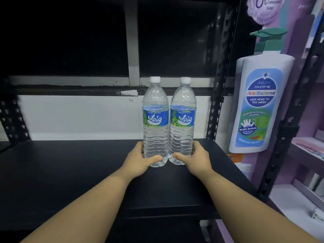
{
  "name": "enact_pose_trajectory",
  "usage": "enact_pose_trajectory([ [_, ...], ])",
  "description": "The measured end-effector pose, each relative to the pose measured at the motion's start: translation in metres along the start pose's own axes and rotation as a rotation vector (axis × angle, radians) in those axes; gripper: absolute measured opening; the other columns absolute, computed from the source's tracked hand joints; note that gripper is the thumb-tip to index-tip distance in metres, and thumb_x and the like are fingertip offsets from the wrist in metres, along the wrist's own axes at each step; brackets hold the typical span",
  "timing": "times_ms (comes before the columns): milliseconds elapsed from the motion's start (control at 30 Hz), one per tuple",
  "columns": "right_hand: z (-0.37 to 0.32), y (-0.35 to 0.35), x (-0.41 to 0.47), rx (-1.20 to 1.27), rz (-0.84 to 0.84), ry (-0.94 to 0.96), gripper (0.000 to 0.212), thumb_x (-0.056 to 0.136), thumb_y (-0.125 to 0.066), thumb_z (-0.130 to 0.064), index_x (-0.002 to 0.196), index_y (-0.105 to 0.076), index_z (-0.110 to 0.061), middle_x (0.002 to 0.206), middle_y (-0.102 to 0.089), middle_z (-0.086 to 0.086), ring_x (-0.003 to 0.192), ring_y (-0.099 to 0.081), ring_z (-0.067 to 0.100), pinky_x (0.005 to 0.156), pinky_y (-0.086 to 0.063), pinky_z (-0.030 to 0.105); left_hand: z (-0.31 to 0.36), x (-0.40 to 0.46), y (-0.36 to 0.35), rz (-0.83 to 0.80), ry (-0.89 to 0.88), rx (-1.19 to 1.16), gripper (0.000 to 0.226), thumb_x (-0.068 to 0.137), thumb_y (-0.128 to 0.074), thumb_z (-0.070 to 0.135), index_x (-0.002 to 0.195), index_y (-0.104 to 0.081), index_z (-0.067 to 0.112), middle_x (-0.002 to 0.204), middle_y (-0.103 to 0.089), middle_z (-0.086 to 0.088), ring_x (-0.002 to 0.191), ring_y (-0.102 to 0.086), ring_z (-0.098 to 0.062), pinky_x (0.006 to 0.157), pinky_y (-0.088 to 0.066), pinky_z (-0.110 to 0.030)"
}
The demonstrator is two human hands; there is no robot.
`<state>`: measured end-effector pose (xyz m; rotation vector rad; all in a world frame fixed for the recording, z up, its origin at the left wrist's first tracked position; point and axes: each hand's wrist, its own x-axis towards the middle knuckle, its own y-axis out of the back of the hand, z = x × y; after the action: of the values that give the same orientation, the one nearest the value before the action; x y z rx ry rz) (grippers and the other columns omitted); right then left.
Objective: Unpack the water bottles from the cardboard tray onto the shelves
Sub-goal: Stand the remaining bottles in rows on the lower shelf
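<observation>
A black shelf (70,172) runs before me under a dark upper bay, a white wall panel behind it and perforated black uprights at its corners. Two clear water bottles stand upright and touching toward its right back. My left hand (138,161) has its grip curled round the left bottle (155,123), my right hand (197,158) its grip round the right bottle (182,123), both near the base. Bare shelf stretches leftward; a large soap-bottle display (259,106) hangs just beyond the right upright.

Water bottles (155,120): two, side by side
Hands (140,159): two
Black shelf (70,172): one
Big soap-bottle cutout (261,102): one
</observation>
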<state>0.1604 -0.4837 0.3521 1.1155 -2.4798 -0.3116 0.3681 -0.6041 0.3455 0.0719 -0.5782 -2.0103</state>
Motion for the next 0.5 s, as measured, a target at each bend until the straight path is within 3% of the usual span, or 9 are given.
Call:
enact_pose_trajectory([
  [100,0.003,-0.004,0.023,-0.007,-0.017,-0.005,0.064,0.070,-0.095,-0.030,0.124,-0.062,-0.024,0.106,-0.072,-0.016,0.094,-0.066,-0.006,0.075,-0.050,0.015,-0.004,0.025,-0.003,-0.014,0.007,0.010,0.084,0.062,-0.089,0.061,0.134,-0.052,0.038,0.128,-0.070,0.020,0.114,-0.068,-0.004,0.105,-0.055,-0.041],
  [367,0.013,-0.014,0.060,-0.048,0.027,0.005,0.055,0.079,-0.089,-0.033,0.123,-0.058,-0.027,0.105,-0.067,-0.017,0.100,-0.067,0.008,0.085,-0.050,0.025,-0.008,0.080,-0.020,0.030,0.029,0.047,0.096,0.062,-0.081,0.069,0.143,-0.044,0.036,0.139,-0.064,0.013,0.124,-0.063,-0.011,0.109,-0.051,-0.045],
  [500,0.018,-0.018,0.062,-0.053,0.031,0.003,0.064,0.084,-0.085,-0.036,0.134,-0.047,-0.025,0.115,-0.065,-0.013,0.105,-0.063,0.010,0.087,-0.047,0.026,-0.011,0.087,-0.028,0.071,0.022,0.103,0.078,0.079,-0.079,0.061,0.141,-0.041,0.034,0.136,-0.062,0.014,0.122,-0.063,-0.014,0.105,-0.052,-0.044],
])
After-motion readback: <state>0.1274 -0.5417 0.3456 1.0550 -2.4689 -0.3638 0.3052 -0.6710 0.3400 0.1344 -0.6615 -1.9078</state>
